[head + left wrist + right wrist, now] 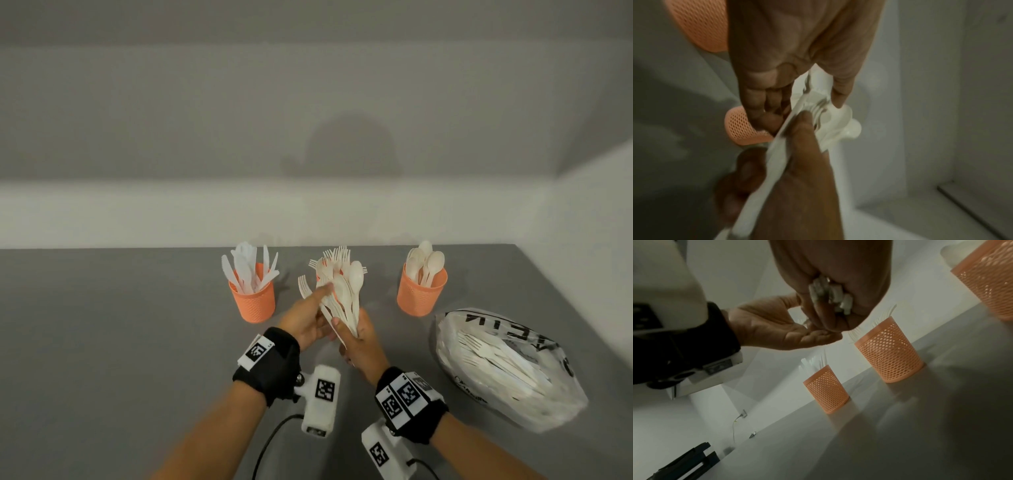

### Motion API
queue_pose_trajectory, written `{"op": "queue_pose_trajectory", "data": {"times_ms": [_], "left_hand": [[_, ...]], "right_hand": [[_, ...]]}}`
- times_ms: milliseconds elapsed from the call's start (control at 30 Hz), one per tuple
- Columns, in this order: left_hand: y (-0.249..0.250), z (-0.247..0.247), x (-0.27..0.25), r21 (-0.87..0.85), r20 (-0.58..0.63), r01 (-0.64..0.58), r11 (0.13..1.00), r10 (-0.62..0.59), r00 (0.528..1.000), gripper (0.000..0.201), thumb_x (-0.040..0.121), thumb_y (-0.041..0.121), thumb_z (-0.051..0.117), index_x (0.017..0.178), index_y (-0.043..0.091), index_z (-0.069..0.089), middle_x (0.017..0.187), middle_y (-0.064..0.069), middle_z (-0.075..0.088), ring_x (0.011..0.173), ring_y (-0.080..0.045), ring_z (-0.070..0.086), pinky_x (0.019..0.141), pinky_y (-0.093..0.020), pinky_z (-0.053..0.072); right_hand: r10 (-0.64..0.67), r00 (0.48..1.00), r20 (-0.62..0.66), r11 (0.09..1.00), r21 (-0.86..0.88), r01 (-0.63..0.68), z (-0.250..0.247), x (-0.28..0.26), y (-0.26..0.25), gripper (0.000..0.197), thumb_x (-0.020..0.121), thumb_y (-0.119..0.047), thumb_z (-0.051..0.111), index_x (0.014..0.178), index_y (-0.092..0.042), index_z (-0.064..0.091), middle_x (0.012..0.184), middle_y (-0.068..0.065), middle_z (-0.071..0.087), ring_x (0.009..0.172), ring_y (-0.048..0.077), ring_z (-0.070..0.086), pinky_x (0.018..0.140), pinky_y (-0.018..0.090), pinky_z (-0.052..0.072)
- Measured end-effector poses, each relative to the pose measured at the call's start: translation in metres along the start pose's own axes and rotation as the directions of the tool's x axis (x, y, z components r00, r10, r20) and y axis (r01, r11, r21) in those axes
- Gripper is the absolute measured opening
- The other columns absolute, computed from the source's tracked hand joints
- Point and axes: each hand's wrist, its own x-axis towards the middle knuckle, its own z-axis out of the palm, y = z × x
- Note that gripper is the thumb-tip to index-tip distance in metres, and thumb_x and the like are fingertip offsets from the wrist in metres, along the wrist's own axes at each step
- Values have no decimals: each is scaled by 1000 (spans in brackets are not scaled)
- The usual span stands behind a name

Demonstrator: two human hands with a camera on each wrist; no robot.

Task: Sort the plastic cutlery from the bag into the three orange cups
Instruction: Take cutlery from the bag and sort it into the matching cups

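Observation:
My right hand [352,334] grips a bundle of white spoons and forks [349,291] by the handles, heads up, above the table in front of the middle cup. My left hand [322,301] pinches the bundle's upper part between thumb and fingers. In the left wrist view the thumb [836,99] lies on a spoon bowl. The handle ends [830,293] stick out of my right fist. The left orange cup [253,298] holds knives, the middle cup [890,353] forks, the right cup [421,291] spoons. The middle cup is mostly hidden in the head view.
The clear plastic bag [507,370], with more white cutlery inside, lies on the grey table [120,342] at the right, near the white wall. The three cups stand in a row along the back edge.

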Motion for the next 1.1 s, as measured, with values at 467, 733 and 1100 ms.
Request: {"op": "queue_pose_trajectory", "data": {"times_ms": [467,733,1100], "left_hand": [[-17,29,5,124,-134,-269,955,285,949,29,93,16,40,74,3,58,50,-3,58,39,-11,55,42,-20,44],[2,19,11,237,124,-514,824,499,858,8,88,10,57,85,10,64,56,-4,49,42,-7,38,45,-17,35],[4,44,35,296,-222,-428,854,498,838,20,91,7,44,100,-2,60,61,-17,60,48,-34,51,47,-35,44]], "right_hand": [[-85,996,-3,969,-233,82,-22,11,-4,19,100,-28,36,108,-29,54,81,-10,66,72,4,63,69,28,52],[-136,989,65,957,-250,148,-48,14,-28,20,102,-20,30,99,-27,49,53,-26,53,53,-7,47,60,12,36],[-352,935,46,552,-796,248,-58,19,-17,54,91,-40,20,141,-32,38,85,5,59,68,15,50,62,30,41]]}}
